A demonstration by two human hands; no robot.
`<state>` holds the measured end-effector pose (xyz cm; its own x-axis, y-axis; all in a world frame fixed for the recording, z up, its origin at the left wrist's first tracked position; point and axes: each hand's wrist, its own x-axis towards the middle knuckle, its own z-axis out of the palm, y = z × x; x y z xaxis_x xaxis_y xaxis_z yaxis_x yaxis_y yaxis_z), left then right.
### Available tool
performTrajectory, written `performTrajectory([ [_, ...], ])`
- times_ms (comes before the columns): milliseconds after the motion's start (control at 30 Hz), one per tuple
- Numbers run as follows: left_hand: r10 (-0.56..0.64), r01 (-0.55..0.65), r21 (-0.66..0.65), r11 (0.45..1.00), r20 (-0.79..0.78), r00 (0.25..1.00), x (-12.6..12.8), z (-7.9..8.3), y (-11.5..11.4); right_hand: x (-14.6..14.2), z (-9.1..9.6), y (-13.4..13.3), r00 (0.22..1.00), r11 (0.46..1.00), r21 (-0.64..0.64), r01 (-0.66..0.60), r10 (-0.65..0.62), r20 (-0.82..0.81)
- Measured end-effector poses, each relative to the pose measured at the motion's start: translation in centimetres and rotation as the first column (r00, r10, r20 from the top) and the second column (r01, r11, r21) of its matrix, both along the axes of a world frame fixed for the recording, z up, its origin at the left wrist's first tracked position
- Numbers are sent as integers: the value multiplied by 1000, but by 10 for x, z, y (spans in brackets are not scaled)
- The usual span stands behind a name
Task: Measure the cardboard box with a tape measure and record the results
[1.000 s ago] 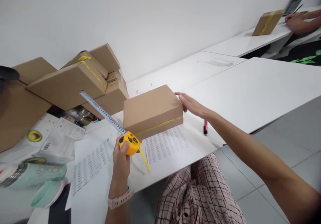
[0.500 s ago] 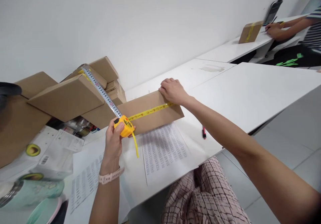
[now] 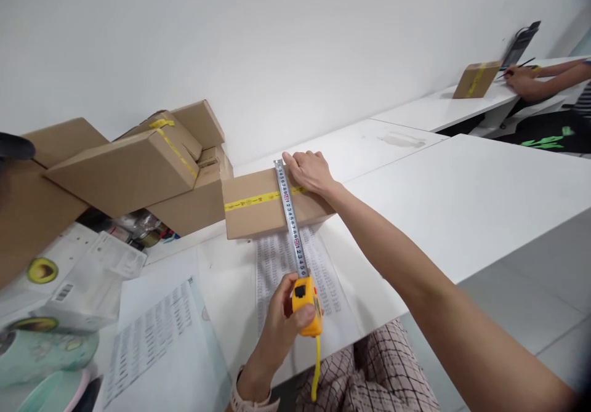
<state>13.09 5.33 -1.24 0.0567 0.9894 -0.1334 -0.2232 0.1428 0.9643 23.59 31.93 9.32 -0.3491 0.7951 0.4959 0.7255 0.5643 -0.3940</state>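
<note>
My left hand (image 3: pixel 277 326), with a pink band at the wrist, is closed around a yellow tape measure (image 3: pixel 305 295). Its silver blade (image 3: pixel 290 218) is pulled out and lies across the top of a cardboard box (image 3: pixel 252 222), reaching the far edge. Yellow printed tape runs along the box's length. My right hand (image 3: pixel 311 170) grips the box over its far edge, thumb close to the blade's tip. A yellow strap hangs from the tape measure. Under the box's near side lies a printed sheet (image 3: pixel 327 276), partly covered.
Stacked cardboard boxes (image 3: pixel 124 165) stand at the left, beside a white carton (image 3: pixel 87 270) with avocado pictures and a green tumbler (image 3: pixel 50 356). Another printed sheet (image 3: pixel 157 332) lies near them. At the far right, a co-worker's hand (image 3: pixel 521 81) holds a pen beside a taped box (image 3: pixel 478 80).
The tape measure has swung right and down, from the stacked boxes onto the box under my right hand. The box has turned and tilted slightly; my right hand still holds it.
</note>
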Motion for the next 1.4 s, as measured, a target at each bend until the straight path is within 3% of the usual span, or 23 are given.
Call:
performTrajectory([
  [233, -22, 22, -40, 999, 15, 1000, -3, -2, -6, -9, 5, -2, 996, 996, -73, 48, -53, -73],
  [467, -32, 33, -51, 998, 33, 999, 8, -15, -8, -16, 7, -3, 993, 991, -66, 112, -114, -25],
  [1100, 13, -9, -123, 992, 33, 999, 25, -23, -15, -16, 4, 4, 994, 992, -57, 109, -110, -25],
  [1400, -78, 82, -120, 989, 40, 996, 19, -20, -14, -11, 2, 3, 994, 994, -58, 92, -94, -50],
])
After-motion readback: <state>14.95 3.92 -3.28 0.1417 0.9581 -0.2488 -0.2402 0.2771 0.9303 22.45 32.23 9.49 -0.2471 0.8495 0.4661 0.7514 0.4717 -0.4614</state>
